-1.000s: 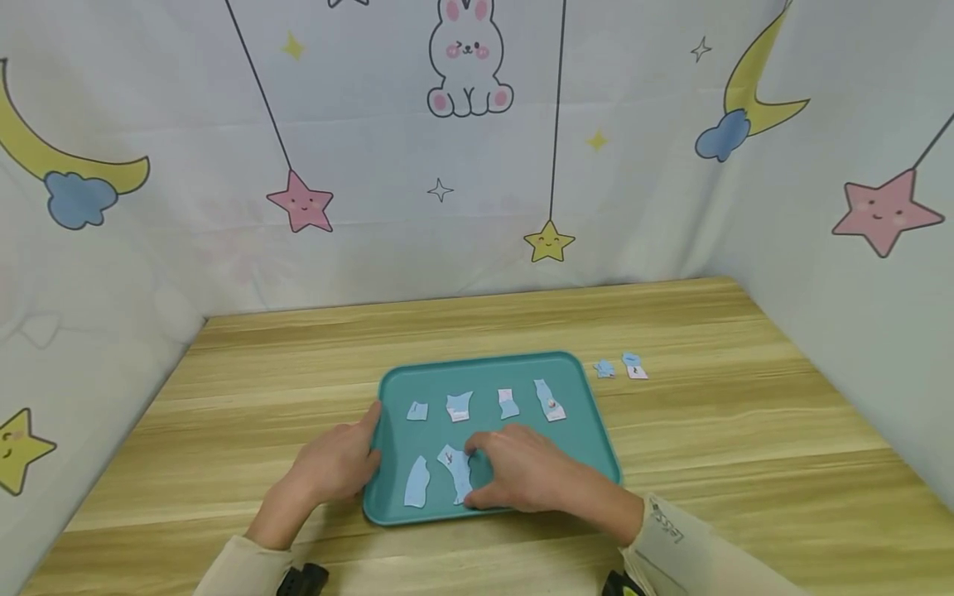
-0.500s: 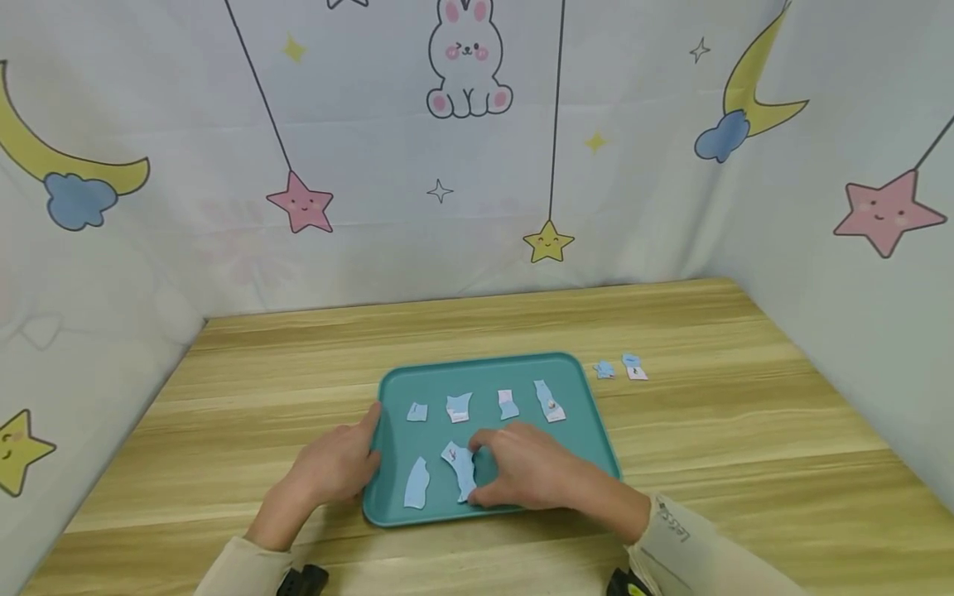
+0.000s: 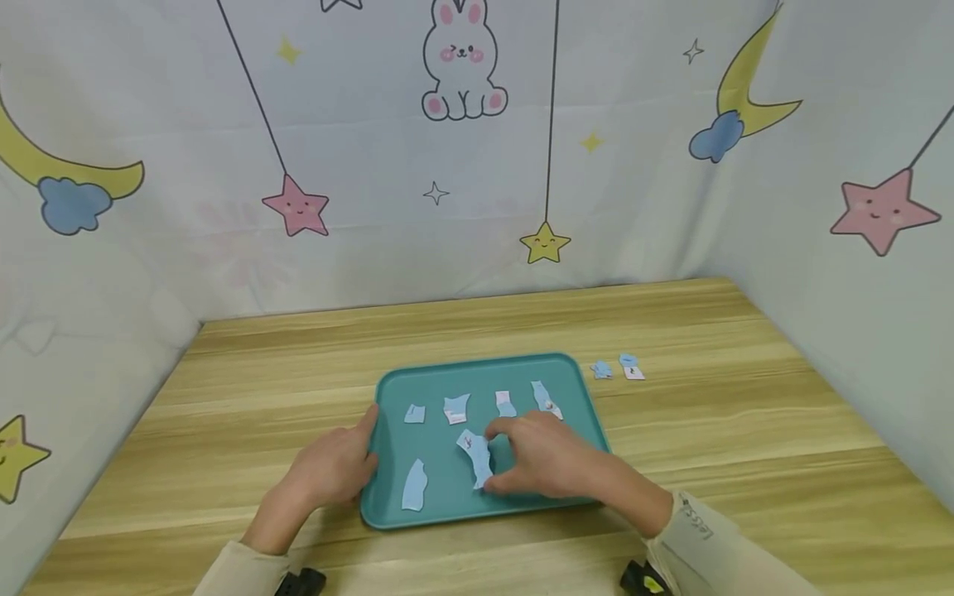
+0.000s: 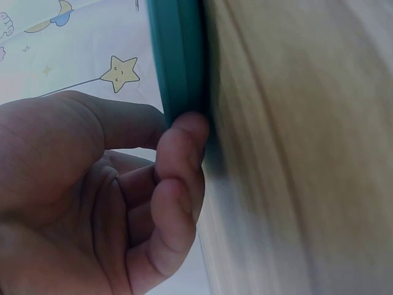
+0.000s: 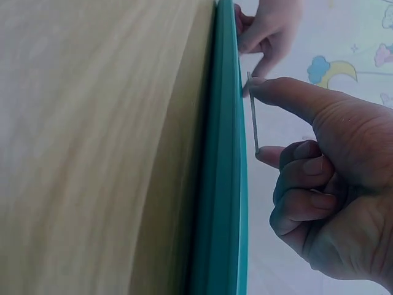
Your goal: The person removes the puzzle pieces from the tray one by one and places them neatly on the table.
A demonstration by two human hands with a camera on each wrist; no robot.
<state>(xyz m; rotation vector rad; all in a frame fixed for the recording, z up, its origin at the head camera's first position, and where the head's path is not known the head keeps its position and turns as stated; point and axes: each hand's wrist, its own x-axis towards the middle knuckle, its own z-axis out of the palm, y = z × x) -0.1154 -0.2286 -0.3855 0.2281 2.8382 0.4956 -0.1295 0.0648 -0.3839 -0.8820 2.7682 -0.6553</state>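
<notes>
A teal tray lies on the wooden table. My left hand holds the tray's left edge, with curled fingertips right at the rim in the left wrist view. Between thumb and index finger, my right hand pinches a light-blue, irregular card piece by its ends. Seen edge-on in the right wrist view, that card piece stands off from the tray. To its left lies a plain light-blue piece. Several more blue-and-white pieces form a row at the back, including a long piece partly behind my right hand.
Two small pieces lie on the table right of the tray, a blue piece and a blue-and-white piece. The wooden table extends around the tray. A white cloth backdrop printed with stars, moons and a rabbit encloses the table.
My right hand has carried the pinched card piece to the right and slightly toward the back of the tray. My left hand stays at the tray's left edge.
</notes>
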